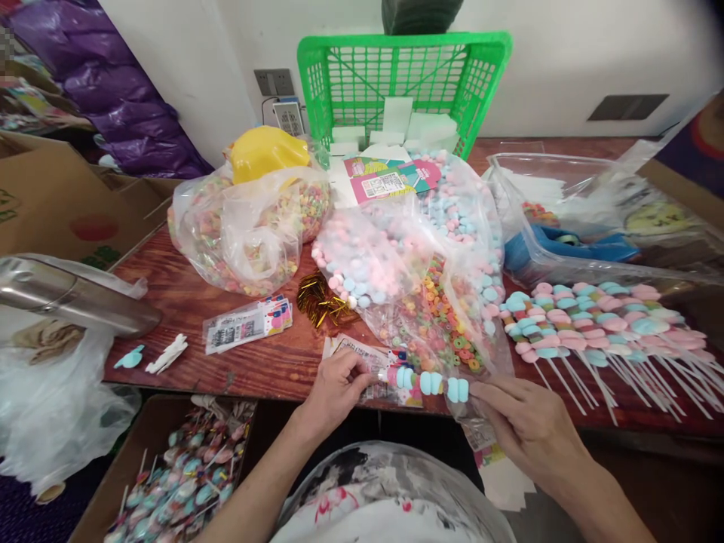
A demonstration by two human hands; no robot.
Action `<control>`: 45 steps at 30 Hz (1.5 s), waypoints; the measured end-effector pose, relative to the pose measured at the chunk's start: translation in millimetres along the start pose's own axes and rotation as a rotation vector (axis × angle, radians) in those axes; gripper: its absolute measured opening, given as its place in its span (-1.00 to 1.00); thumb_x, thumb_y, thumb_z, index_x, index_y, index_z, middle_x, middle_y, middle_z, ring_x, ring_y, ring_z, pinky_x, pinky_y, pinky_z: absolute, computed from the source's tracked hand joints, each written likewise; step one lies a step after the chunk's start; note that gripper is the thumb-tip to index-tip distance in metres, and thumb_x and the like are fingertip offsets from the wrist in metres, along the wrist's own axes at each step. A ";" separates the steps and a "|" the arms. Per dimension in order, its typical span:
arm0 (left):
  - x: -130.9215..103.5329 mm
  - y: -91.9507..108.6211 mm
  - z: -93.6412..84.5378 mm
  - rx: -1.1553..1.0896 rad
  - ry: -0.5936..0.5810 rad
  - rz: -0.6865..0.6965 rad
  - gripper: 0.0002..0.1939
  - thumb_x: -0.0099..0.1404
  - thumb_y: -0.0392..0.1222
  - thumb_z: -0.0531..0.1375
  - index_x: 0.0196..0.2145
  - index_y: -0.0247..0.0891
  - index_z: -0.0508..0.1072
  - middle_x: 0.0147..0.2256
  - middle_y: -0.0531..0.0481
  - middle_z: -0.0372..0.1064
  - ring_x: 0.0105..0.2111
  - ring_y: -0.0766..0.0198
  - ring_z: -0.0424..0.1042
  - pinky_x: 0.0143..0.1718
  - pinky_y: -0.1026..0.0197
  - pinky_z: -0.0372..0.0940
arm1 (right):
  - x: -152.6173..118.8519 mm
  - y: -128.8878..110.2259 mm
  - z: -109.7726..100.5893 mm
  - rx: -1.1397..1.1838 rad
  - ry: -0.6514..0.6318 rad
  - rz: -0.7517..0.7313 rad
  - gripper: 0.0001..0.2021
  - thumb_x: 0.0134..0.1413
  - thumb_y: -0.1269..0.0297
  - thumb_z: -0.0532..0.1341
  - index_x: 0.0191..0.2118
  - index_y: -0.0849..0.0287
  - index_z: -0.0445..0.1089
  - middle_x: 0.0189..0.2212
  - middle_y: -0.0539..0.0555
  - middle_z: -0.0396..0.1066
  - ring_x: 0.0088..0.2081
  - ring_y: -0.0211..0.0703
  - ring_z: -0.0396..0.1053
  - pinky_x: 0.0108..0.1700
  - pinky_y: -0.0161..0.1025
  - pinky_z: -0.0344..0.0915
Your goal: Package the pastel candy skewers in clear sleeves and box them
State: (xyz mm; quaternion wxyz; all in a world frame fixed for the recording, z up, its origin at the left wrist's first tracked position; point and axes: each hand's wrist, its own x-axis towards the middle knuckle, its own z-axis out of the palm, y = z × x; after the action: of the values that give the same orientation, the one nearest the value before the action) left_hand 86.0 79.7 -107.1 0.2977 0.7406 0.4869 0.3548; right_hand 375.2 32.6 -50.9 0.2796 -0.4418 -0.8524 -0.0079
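Note:
A candy skewer (431,382) of blue, pink and yellowish soft pieces lies level between my two hands, just over the table's front edge. At its left end, the thumb and fingers of my left hand (338,386) are pinched together. My right hand (529,422) closes on the other end, its fingertips against the last blue piece. Below the skewer are printed clear wrappers (367,348), partly covered by my left hand. Right behind it, a clear bag holds coloured candy rings (452,324). Pink and blue marshmallows (362,260) fill bags farther back.
Finished-looking skewers (599,320) lie piled at right, before a clear plastic bin (566,256). A green basket (404,41) stands behind. Gold twist ties (321,300), more wrappers (249,326) and a steel flask (84,296) are to the left. A carton (107,490) of wrapped candies sits below.

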 end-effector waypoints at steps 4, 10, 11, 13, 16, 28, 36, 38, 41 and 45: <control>-1.5 1.0 -0.7 0.035 -0.036 0.061 -0.82 0.18 -0.30 0.27 -0.52 -0.28 0.33 -0.51 0.09 0.26 -0.49 0.37 0.23 -0.46 0.33 0.10 | 15.0 -11.2 -6.8 -0.101 -0.009 -0.080 -0.77 0.14 0.57 0.03 -0.28 0.24 0.41 -0.40 0.11 0.47 -0.37 -0.16 0.41 -0.32 -0.23 0.30; -2.8 1.4 -1.1 0.065 -0.031 0.099 -0.82 0.19 -0.35 0.22 -0.52 -0.27 0.30 -0.52 0.10 0.23 -0.50 0.37 0.20 -0.45 0.31 0.08 | 19.7 -15.6 -12.5 0.006 0.008 -0.111 -0.78 0.11 0.58 0.06 -0.27 0.23 0.41 -0.37 0.13 0.48 -0.32 -0.17 0.42 -0.27 -0.24 0.29; -2.7 1.8 -1.0 0.068 -0.032 0.102 -0.82 0.19 -0.34 0.22 -0.52 -0.27 0.30 -0.53 0.10 0.23 -0.50 0.37 0.19 -0.45 0.31 0.08 | 19.4 -15.1 -12.9 0.017 0.016 -0.102 -0.79 0.11 0.58 0.07 -0.25 0.23 0.41 -0.36 0.12 0.48 -0.33 -0.18 0.41 -0.27 -0.25 0.29; -2.4 2.7 -0.9 0.070 -0.045 0.106 -0.81 0.21 -0.33 0.20 -0.53 -0.26 0.30 -0.53 0.09 0.23 -0.50 0.36 0.19 -0.45 0.31 0.08 | 20.0 -16.2 -11.9 -0.007 0.029 -0.084 -0.78 0.11 0.58 0.07 -0.24 0.22 0.41 -0.37 0.11 0.47 -0.33 -0.18 0.41 -0.28 -0.25 0.28; -2.4 3.6 -0.8 0.069 -0.067 0.114 -0.83 0.21 -0.35 0.17 -0.52 -0.26 0.29 -0.53 0.08 0.24 -0.49 0.36 0.21 -0.44 0.30 0.09 | 24.3 -23.6 -6.1 -0.085 0.021 -0.114 -0.77 0.11 0.57 0.04 -0.28 0.22 0.41 -0.44 0.10 0.45 -0.37 -0.17 0.38 -0.29 -0.23 0.27; 1.1 15.1 -5.1 0.396 -0.060 0.298 -0.53 0.12 -0.42 0.16 0.02 -0.27 0.35 0.04 -0.27 0.22 0.05 -0.08 0.15 0.07 -0.16 0.12 | 35.2 -23.9 3.3 -0.003 -0.012 -0.107 -0.78 0.15 0.58 0.02 -0.33 0.22 0.37 -0.51 0.05 0.36 -0.44 -0.22 0.28 -0.37 -0.28 0.14; 10.0 35.9 -8.2 0.199 -0.318 0.210 -0.86 0.23 -0.36 0.12 -0.23 -0.25 0.33 -0.25 -0.09 0.38 -0.23 0.15 0.32 -0.18 0.13 0.22 | 34.0 -23.2 3.6 0.019 0.065 -0.097 -0.78 0.18 0.55 0.01 -0.27 0.21 0.38 -0.46 0.08 0.41 -0.36 -0.19 0.35 -0.32 -0.27 0.19; 10.9 41.7 -8.9 0.149 -0.346 0.127 -0.95 0.25 -0.30 0.14 -0.30 -0.24 0.32 -0.35 -0.03 0.37 -0.36 0.22 0.32 -0.33 0.22 0.19 | 32.9 -27.8 4.4 0.015 0.040 -0.089 -0.76 0.18 0.54 0.00 -0.29 0.21 0.39 -0.48 0.07 0.39 -0.39 -0.19 0.32 -0.34 -0.25 0.17; 11.2 47.9 -7.7 0.099 -0.344 0.041 -0.89 0.26 -0.21 0.19 -0.38 -0.24 0.31 -0.45 0.05 0.32 -0.46 0.29 0.27 -0.43 0.27 0.12 | 31.6 -31.7 5.1 0.009 -0.023 -0.083 -0.75 0.17 0.53 -0.01 -0.34 0.20 0.38 -0.52 0.05 0.33 -0.45 -0.18 0.24 -0.37 -0.22 0.10; 8.4 48.3 -3.1 0.073 -0.318 0.031 -0.80 0.23 -0.10 0.25 -0.41 -0.24 0.33 -0.46 0.06 0.33 -0.46 0.31 0.27 -0.44 0.29 0.10 | 30.8 -25.0 -1.5 0.033 -0.067 -0.075 -0.76 0.16 0.55 -0.01 -0.38 0.19 0.35 -0.53 0.02 0.31 -0.48 -0.21 0.21 -0.40 -0.24 0.04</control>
State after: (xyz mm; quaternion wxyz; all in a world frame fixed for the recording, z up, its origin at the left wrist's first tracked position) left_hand 110.4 71.0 -65.4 0.3384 0.8051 0.4346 0.2200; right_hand 343.0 40.0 -28.9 0.2578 -0.4047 -0.8773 0.0106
